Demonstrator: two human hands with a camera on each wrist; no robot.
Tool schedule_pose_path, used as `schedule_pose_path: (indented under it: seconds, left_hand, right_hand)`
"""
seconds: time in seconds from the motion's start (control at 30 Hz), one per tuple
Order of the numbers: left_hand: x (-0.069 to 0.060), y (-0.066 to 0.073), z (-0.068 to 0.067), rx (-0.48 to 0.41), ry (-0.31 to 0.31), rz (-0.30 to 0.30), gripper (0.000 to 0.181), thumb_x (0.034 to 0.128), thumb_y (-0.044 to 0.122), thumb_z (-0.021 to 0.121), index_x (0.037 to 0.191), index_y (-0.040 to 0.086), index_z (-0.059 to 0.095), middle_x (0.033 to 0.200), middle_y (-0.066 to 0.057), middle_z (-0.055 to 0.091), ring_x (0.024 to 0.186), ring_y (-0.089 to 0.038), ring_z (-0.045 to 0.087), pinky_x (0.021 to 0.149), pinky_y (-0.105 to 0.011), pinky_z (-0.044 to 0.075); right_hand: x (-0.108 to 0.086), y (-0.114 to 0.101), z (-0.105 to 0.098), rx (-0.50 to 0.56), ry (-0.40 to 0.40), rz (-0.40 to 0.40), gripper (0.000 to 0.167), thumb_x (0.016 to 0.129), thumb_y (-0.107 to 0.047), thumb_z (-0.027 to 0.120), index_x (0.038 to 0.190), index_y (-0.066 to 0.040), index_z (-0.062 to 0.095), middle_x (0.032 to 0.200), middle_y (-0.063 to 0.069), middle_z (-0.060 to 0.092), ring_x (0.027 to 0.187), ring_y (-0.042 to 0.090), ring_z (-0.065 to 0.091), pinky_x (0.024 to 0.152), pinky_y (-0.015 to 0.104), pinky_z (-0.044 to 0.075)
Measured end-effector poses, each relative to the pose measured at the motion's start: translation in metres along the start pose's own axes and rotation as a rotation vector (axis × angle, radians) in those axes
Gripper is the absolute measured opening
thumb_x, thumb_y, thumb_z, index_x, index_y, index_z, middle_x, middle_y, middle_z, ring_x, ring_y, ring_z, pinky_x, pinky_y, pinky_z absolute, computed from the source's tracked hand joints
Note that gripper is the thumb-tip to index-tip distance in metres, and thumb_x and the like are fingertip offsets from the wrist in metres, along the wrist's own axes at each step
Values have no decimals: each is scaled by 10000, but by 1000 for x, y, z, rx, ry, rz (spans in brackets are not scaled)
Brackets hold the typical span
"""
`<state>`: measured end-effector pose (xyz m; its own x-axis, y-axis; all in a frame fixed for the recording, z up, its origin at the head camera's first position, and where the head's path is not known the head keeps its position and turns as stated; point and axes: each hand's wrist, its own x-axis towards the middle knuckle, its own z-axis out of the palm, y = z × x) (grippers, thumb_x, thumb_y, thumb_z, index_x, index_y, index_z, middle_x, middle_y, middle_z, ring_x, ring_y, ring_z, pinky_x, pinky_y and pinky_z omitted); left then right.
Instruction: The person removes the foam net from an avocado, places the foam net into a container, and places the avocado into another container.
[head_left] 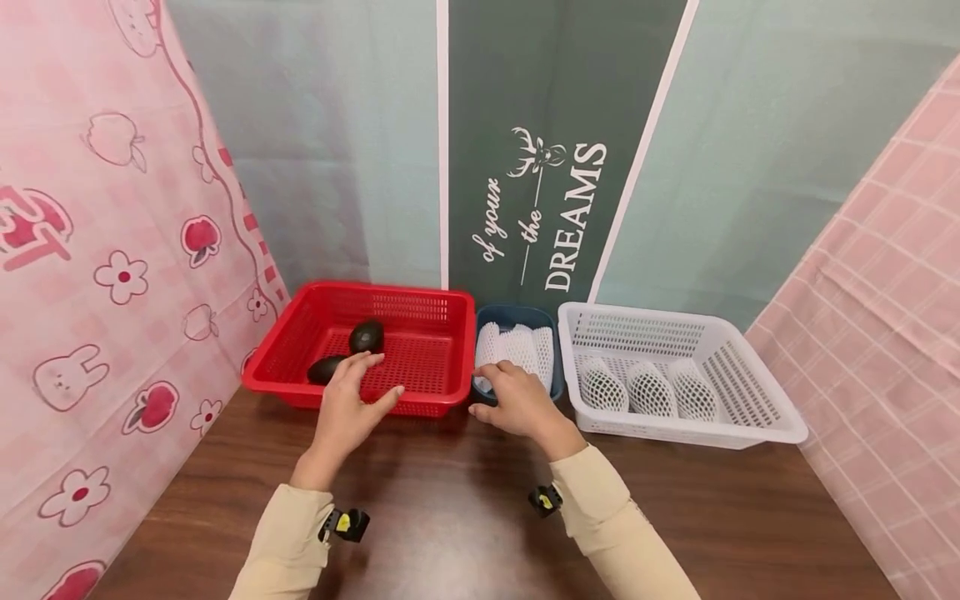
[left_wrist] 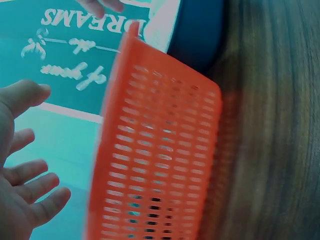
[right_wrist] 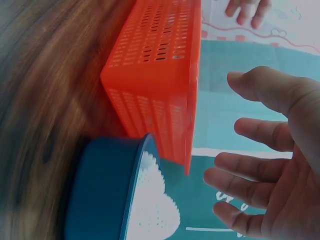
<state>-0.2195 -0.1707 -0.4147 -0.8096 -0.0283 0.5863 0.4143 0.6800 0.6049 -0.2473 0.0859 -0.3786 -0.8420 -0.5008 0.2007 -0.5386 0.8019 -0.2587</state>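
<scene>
My left hand (head_left: pixel 351 408) hovers over the near rim of the red basket (head_left: pixel 360 398), fingers spread and holding nothing. Inside that basket lie two dark avocados, one (head_left: pixel 367 337) toward the back and one (head_left: pixel 324 369) partly behind the left fingers. My right hand (head_left: pixel 519 402) hangs above the near edge of the blue bin (head_left: pixel 558 379), its fingers apart and nothing between them. White foam net sleeves (head_left: pixel 519 348) fill the bin; the hand hides part of them. In the right wrist view the fingers (right_wrist: pixel 250 191) are loosely bent and touch nothing.
On the right stands a white basket (head_left: pixel 675 429) with three net-wrapped fruits (head_left: pixel 651 390) in a row. All containers rest on a dark wooden table (head_left: pixel 435 517). Behind is a green and teal cloth (head_left: pixel 360 150); pink patterned cloths hang on both sides.
</scene>
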Motion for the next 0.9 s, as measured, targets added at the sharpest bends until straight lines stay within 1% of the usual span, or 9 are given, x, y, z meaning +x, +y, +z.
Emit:
schedule_pose_path:
  seconds: [0.13,0.27,0.33,0.4,0.5,0.63,0.77,0.9]
  left_hand:
    - [0,13,-6,61,-45,22,542,715,210,802,1179,20,597,1227,-194,517,1104,-328,486,847,-523,436]
    - [2,21,-5,129,-126,18,561,713,245,803,1185,30,590,1218,-195,518,1087,-329,492,817,-506,463]
    - [3,24,-1,152,-165,24,572,709,253,806,1190,32,588,1206,-194,521,1076,-330,498,804,-495,473]
    - [4,27,4,161,-190,25,577,703,266,810,1190,44,593,1192,-178,528,1058,-316,509,791,-481,483]
    - [4,32,14,161,-212,38,576,697,272,814,1185,54,601,1172,-156,542,1043,-295,521,787,-461,489]
    - [4,40,24,155,-234,51,569,685,286,817,1172,72,613,1143,-121,567,1013,-269,539,783,-439,495]
    - [4,46,32,176,-261,53,571,681,303,814,1172,87,618,1122,-105,585,991,-259,552,778,-431,497]
    - [4,50,37,200,-296,49,576,687,316,808,1180,89,615,1112,-100,590,979,-256,558,780,-427,491]
  right_hand:
    - [-9,6,-3,-6,23,0,457,773,-317,727,1158,-101,609,1051,80,593,935,234,567,758,451,465]
    - [-15,14,-7,-1,52,1,448,771,-303,733,1146,-91,613,1058,99,598,955,255,569,770,465,458]
    - [-17,18,-8,-4,59,8,450,767,-303,735,1138,-80,612,1055,107,600,954,263,570,772,467,460]
    - [-19,23,-10,-4,60,19,455,768,-304,735,1139,-73,612,1054,113,601,957,268,569,777,466,460]
    - [-22,31,-13,-2,48,43,465,775,-319,727,1152,-73,610,1065,116,598,969,270,564,783,472,456]
    - [-27,42,-17,-1,34,71,471,781,-329,716,1163,-75,608,1099,133,587,1002,292,552,779,511,442]
    - [-31,52,-19,12,34,85,467,775,-315,720,1149,-59,610,1093,150,576,963,319,562,788,497,443]
    - [-33,62,-20,16,40,95,439,769,-304,724,1112,-48,625,1071,148,580,927,323,570,795,472,446]
